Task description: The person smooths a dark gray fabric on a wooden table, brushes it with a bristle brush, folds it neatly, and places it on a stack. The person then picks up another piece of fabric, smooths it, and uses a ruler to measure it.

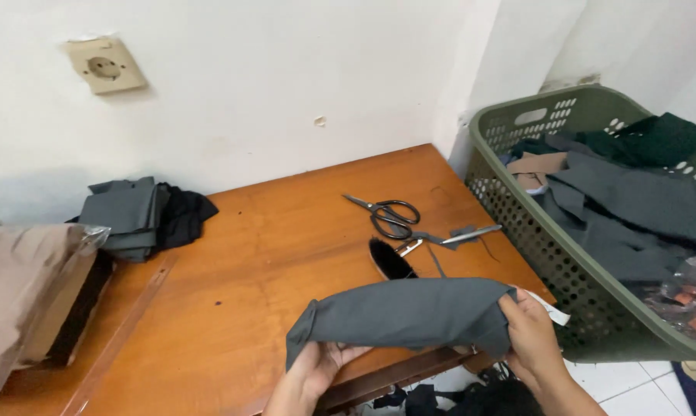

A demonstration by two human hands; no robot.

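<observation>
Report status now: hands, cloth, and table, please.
Left hand and right hand: each has a grip on the folded grey fabric piece. Black-handled metal scissors and black brush beyond it on the wooden table.

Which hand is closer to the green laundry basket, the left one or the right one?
The right hand. It grips the end of the grey cloth that lies just beside the green laundry basket. The left hand holds the cloth's other end, farther from the basket.
</observation>
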